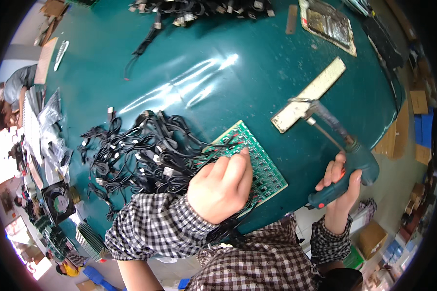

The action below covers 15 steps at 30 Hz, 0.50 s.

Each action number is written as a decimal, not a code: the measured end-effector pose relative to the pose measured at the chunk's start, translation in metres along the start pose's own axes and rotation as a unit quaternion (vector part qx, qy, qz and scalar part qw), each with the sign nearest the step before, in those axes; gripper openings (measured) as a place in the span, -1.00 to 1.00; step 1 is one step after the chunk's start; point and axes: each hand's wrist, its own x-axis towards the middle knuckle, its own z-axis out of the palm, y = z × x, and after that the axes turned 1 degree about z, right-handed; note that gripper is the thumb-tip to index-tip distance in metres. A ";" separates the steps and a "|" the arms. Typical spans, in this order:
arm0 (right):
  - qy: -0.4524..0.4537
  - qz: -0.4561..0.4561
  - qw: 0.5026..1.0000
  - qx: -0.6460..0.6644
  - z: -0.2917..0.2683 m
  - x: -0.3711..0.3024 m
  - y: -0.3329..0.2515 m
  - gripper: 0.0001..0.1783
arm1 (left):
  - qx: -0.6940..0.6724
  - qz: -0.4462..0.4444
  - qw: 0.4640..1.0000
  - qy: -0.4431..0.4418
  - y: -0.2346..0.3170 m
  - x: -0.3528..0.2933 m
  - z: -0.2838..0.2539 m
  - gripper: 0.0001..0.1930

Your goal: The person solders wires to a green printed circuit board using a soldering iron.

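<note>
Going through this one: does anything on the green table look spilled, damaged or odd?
Mainly the tray at far right: dark brown staining mars its pale surface, so it looks dirty. Also, the black cables left of the board lie tangled, ends pointing every way.

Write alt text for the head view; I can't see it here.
A person's left hand is bent over a green circuit board, while the right hand grips a teal soldering gun, its tip over a pale bar. Bunched black cables lie left of the board on a green table.
</note>
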 end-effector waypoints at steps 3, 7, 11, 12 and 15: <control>0.020 -0.019 0.994 0.104 0.006 0.017 0.005 -0.34 | -0.007 -0.019 0.999 0.031 0.003 -0.004 0.001 -0.56; 0.006 -0.025 0.996 0.083 -0.009 0.017 0.010 -0.32 | -0.055 -0.039 0.998 0.020 0.006 -0.016 -0.002 -0.50; 0.008 -0.033 0.996 0.081 -0.015 0.022 0.012 -0.40 | -0.157 -0.138 0.969 0.132 -0.023 -0.036 -0.055 -0.54; 0.002 -0.031 0.996 0.088 -0.013 0.022 0.012 -0.41 | -0.088 -0.171 0.967 0.168 -0.046 -0.045 -0.071 -0.59; 0.032 -0.026 0.996 0.082 -0.011 0.022 0.010 -0.44 | -0.021 -0.346 0.928 0.132 -0.127 -0.080 -0.069 -0.70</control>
